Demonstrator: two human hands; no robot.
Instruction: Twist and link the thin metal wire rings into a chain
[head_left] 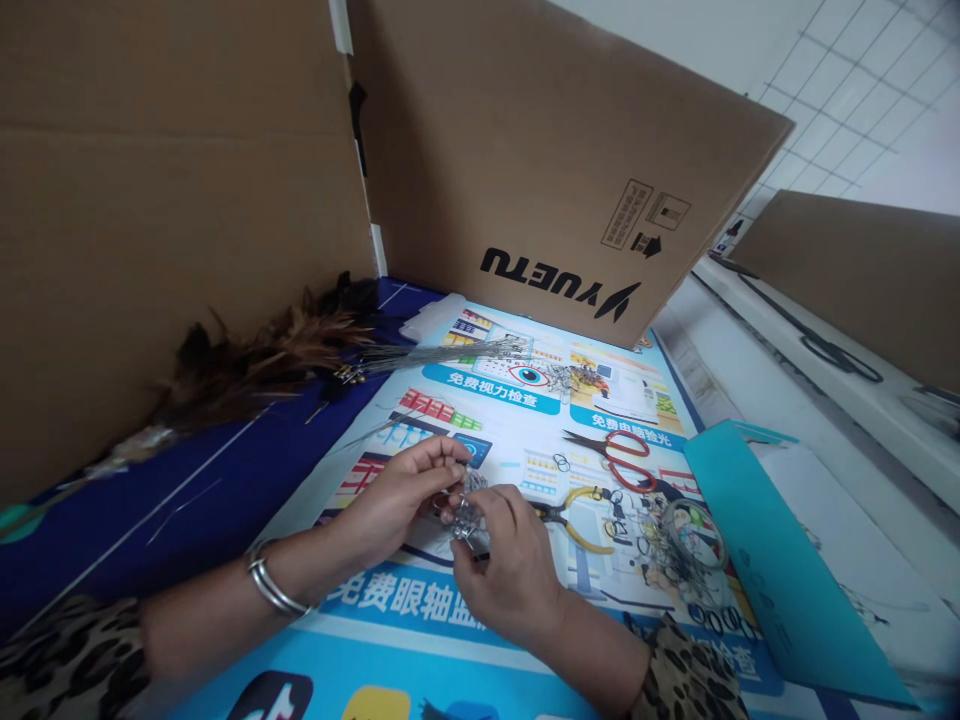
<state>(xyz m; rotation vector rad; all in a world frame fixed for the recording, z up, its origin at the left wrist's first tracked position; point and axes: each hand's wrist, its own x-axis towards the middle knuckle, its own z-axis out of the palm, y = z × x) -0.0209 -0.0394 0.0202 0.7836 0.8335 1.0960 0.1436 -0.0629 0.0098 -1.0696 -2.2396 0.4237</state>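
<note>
Both hands meet over the printed sheet (442,640). My left hand (409,495) is closed, its thumb and fingertips pinched at the upper left of a cluster of small silvery wire pieces (469,505). Curled around the cluster's right side, my right hand (514,560) is closed on it too. Some of the pieces are hidden behind the fingers, and their exact kind is too small to make out. Just right of my right hand lie yellow-handled pliers (589,520), jaws toward the knuckles. Red-handled scissors (626,460) rest farther back.
Loose black rings and metal bits lie around a roll of clear tape (696,535) at right, beside a teal folder (780,570). Thin metal pins (442,352) lie at the back. Brown feathers (255,355) line the left. Cardboard panels (525,130) stand behind.
</note>
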